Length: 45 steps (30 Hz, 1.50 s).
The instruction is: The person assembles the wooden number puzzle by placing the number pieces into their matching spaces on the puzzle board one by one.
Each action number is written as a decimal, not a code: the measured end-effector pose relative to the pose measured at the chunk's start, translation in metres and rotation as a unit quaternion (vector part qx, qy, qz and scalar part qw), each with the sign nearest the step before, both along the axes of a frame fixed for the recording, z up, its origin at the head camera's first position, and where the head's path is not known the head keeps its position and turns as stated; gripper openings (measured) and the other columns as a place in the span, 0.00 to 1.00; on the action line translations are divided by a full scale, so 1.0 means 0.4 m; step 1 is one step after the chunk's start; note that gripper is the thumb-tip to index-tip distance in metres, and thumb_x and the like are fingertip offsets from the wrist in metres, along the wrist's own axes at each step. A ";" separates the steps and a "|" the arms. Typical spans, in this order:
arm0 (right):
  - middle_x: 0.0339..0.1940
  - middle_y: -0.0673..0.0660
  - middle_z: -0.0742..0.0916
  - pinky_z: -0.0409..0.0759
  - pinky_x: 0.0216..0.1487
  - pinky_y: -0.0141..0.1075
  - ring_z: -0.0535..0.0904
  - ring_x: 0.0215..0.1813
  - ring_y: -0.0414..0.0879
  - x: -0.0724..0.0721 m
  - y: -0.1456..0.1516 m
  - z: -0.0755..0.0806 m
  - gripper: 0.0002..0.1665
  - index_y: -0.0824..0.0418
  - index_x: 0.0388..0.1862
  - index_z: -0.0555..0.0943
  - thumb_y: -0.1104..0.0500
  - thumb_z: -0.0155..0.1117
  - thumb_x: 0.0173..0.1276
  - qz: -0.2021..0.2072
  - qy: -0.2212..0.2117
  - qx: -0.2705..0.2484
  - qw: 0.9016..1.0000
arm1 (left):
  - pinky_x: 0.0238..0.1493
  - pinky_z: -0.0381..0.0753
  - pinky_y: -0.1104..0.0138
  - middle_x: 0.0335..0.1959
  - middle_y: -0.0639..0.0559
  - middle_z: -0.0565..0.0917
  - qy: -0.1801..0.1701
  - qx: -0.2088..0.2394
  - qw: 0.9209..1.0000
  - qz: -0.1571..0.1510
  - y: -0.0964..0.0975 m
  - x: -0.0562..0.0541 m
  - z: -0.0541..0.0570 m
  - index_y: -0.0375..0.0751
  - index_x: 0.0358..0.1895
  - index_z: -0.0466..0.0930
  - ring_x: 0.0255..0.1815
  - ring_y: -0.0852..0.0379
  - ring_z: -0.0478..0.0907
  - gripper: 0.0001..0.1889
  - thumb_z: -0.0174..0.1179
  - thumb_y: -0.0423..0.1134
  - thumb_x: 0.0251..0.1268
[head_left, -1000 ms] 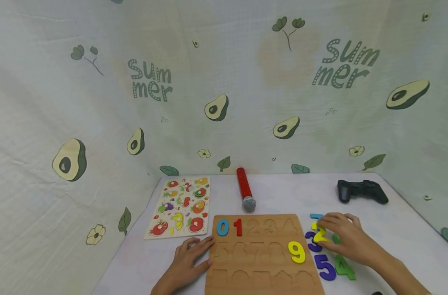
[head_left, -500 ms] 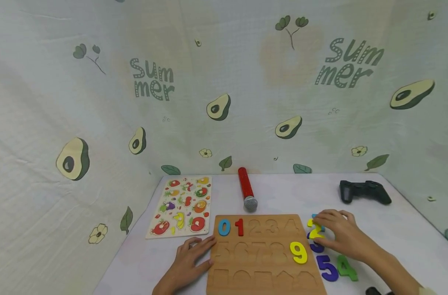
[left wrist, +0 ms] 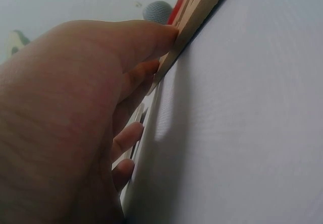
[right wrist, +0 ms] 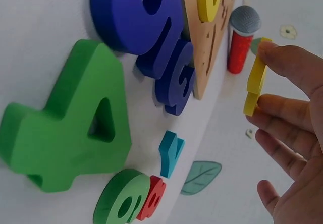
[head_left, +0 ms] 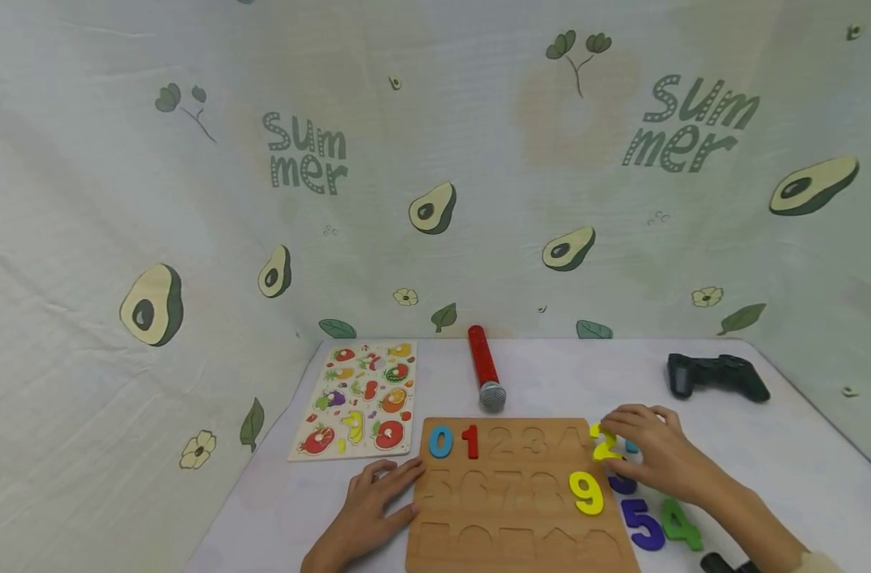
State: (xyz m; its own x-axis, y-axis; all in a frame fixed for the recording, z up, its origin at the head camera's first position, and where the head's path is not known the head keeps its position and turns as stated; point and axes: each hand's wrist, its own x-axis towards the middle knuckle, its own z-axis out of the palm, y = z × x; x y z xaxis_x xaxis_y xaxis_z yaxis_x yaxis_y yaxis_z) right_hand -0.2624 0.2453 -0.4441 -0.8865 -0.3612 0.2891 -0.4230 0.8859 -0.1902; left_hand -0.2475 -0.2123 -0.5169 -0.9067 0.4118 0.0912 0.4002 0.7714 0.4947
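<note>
My right hand (head_left: 661, 458) pinches a yellow number 2 (head_left: 606, 450) between thumb and fingers, raised by the right edge of the wooden number board (head_left: 507, 473). In the right wrist view the yellow 2 (right wrist: 257, 75) is seen edge-on. On the board's left side rests my left hand (head_left: 369, 505), its thumb and fingertips against the edge. A blue 0 (head_left: 431, 442) and a red 1 (head_left: 473, 444) lie in the top row, a yellow 9 (head_left: 597, 497) at the second row's right end. My right hand partly hides a purple 3 (head_left: 623, 485).
Right of the board lie a purple 5 (head_left: 650, 539), a green 4 (head_left: 681, 525), and blue (right wrist: 169, 156), green and red pieces. Behind stand out a fruit puzzle board (head_left: 335, 430), a red microphone (head_left: 482, 358) and a black game controller (head_left: 718, 376).
My right hand has carried the yellow 2 leftward from above the loose numbers to the board's right edge. The left hand keeps its place at the board.
</note>
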 end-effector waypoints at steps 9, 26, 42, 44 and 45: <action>0.53 0.54 0.86 0.56 0.60 0.66 0.74 0.60 0.59 -0.007 -0.020 0.008 0.31 0.56 0.52 0.85 0.41 0.79 0.54 0.025 0.018 -0.004 1.000 | 0.62 0.56 0.41 0.74 0.70 0.66 -0.005 -0.006 1.000 0.008 -0.002 -0.005 -0.008 0.68 0.73 0.68 0.68 0.49 0.58 0.30 0.54 0.64 0.70; 0.52 0.52 0.86 0.59 0.59 0.64 0.75 0.60 0.57 -0.022 -0.062 0.010 0.30 0.56 0.51 0.86 0.40 0.79 0.54 0.039 0.027 0.002 0.999 | 0.62 0.56 0.41 0.74 0.68 0.66 -0.005 -0.010 1.000 0.006 -0.002 -0.006 -0.005 0.66 0.73 0.69 0.69 0.48 0.58 0.30 0.53 0.64 0.70; 0.53 0.53 0.86 0.58 0.60 0.65 0.74 0.61 0.57 -0.046 -0.105 0.021 0.29 0.56 0.52 0.86 0.43 0.79 0.55 0.057 0.024 0.008 0.998 | 0.59 0.59 0.43 0.74 0.68 0.67 0.018 -0.003 1.000 -0.001 -0.002 -0.002 -0.004 0.65 0.73 0.69 0.68 0.48 0.59 0.29 0.55 0.63 0.70; 0.53 0.53 0.86 0.58 0.60 0.65 0.74 0.61 0.57 -0.049 -0.111 0.021 0.29 0.56 0.52 0.86 0.43 0.79 0.56 0.058 0.018 0.005 0.998 | 0.59 0.59 0.43 0.74 0.68 0.67 0.018 -0.004 1.000 -0.002 -0.002 -0.003 -0.004 0.65 0.73 0.69 0.68 0.48 0.59 0.29 0.55 0.63 0.70; 0.52 0.53 0.86 0.57 0.60 0.65 0.74 0.61 0.57 -0.050 -0.114 0.022 0.29 0.56 0.52 0.86 0.43 0.79 0.56 0.059 0.016 0.003 0.998 | 0.59 0.58 0.43 0.74 0.68 0.67 0.017 -0.004 1.000 -0.002 -0.003 -0.003 -0.003 0.65 0.73 0.69 0.68 0.48 0.59 0.29 0.55 0.63 0.70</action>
